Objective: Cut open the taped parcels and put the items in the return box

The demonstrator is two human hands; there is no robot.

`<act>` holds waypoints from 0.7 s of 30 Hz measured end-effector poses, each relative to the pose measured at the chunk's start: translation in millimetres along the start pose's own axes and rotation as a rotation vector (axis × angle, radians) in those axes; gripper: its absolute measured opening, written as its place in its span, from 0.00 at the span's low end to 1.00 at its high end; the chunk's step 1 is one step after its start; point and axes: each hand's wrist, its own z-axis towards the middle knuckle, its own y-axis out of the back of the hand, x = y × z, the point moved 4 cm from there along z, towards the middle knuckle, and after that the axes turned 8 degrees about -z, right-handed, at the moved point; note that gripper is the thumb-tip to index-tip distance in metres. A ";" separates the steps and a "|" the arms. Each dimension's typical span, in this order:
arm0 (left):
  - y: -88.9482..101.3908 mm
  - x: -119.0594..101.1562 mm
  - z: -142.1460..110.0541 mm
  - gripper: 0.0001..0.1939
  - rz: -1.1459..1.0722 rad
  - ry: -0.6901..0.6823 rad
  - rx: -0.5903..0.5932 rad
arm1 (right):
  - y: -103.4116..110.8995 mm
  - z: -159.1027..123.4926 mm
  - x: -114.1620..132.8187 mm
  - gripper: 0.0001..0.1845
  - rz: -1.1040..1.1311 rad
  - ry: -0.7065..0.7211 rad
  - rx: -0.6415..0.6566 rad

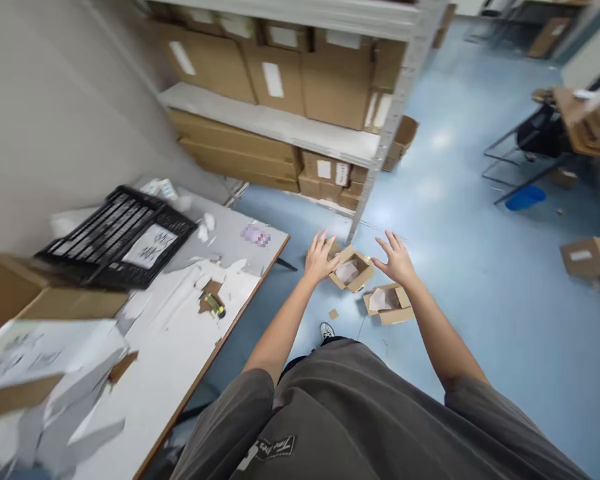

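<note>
Both arms reach forward over the floor. My left hand (321, 259) is open, fingers spread, with nothing in it. Level with it on the other side, my right hand (395, 259) is open and holds nothing. Between and below them an open cardboard box (364, 275) with pale paper inside stands on the floor. A second open cardboard box (393, 315), also with pale paper in it, lies just nearer to me, under my right forearm. Both boxes appear well below the hands, apart from them.
At left, a white table (155, 373) bears a black plastic crate (130, 233), a yellow-and-black box cutter (214, 305), paper scraps and a large open carton (75, 300). Ahead stands a metal shelf (280, 127) of cartons. A chair (537, 133), desk and blue bin (525, 198) are at right.
</note>
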 end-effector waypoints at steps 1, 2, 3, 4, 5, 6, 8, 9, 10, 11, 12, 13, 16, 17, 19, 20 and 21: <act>15.0 8.1 -10.9 0.33 0.015 0.040 -0.020 | -5.9 13.0 14.6 0.37 0.022 0.052 0.000; 31.2 17.1 -23.6 0.34 0.031 0.082 -0.045 | -12.2 26.3 32.0 0.38 0.043 0.108 0.002; 48.5 26.8 -38.3 0.34 0.050 0.125 -0.074 | -18.8 39.4 52.2 0.38 0.064 0.166 0.005; 66.9 37.0 -55.3 0.34 0.073 0.172 -0.109 | -25.4 51.7 75.2 0.38 0.083 0.227 0.010; 86.2 47.2 -74.6 0.34 0.097 0.220 -0.148 | -31.7 62.8 100.6 0.38 0.100 0.288 0.015; 106.1 56.9 -96.3 0.34 0.122 0.271 -0.191 | -37.7 72.1 128.0 0.38 0.114 0.351 0.021; 145.9 72.6 -145.9 0.34 0.171 0.372 -0.279 | -48.6 84.8 187.7 0.39 0.133 0.480 0.039; 165.4 78.2 -173.3 0.34 0.197 0.420 -0.323 | -53.5 87.9 219.2 0.39 0.140 0.545 0.046; 184.3 82.2 -202.2 0.34 0.225 0.468 -0.366 | -58.1 88.9 251.8 0.40 0.149 0.609 0.053; 202.5 84.6 -232.4 0.34 0.252 0.516 -0.409 | -62.5 87.7 285.3 0.41 0.160 0.673 0.060; 219.9 85.7 -264.0 0.34 0.280 0.564 -0.451 | -66.7 84.4 319.8 0.41 0.174 0.737 0.068; 236.3 85.3 -296.9 0.35 0.307 0.613 -0.492 | -70.7 78.8 355.4 0.42 0.193 0.802 0.077; 277.7 75.6 -404.6 0.37 0.377 0.778 -0.615 | -82.0 45.9 466.6 0.43 0.264 1.000 0.116; 288.4 69.2 -443.1 0.37 0.399 0.841 -0.659 | -85.3 29.0 504.4 0.44 0.292 1.068 0.132; 304.6 51.0 -522.2 0.38 0.443 0.973 -0.746 | -90.9 -13.6 578.8 0.45 0.347 1.208 0.168; 310.3 39.5 -561.9 0.37 0.465 1.039 -0.787 | -93.0 -39.1 614.8 0.46 0.375 1.279 0.188; 314.5 26.6 -601.1 0.37 0.487 1.102 -0.826 | -94.6 -67.0 649.7 0.47 0.401 1.351 0.207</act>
